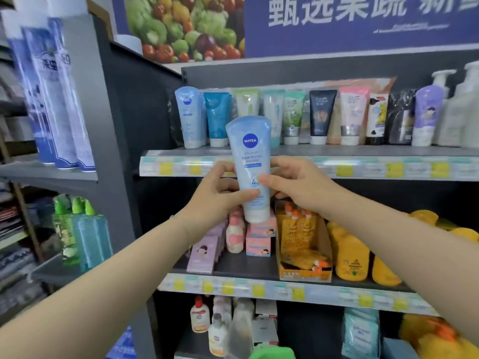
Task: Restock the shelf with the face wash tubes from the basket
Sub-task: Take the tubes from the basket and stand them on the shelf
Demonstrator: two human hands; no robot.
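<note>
Hands, left hand [216,195] and right hand [298,183], grip upright blue tube [250,161].

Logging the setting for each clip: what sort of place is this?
Most likely a supermarket or convenience store aisle: face wash tubes stand in a row on a shelf fronted with price labels, and a produce banner is above. A Nivea tube is held up.

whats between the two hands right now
The head view shows the light blue Nivea face wash tube, upright with its cap down. The left hand and the right hand pinch its lower half from either side.
</note>
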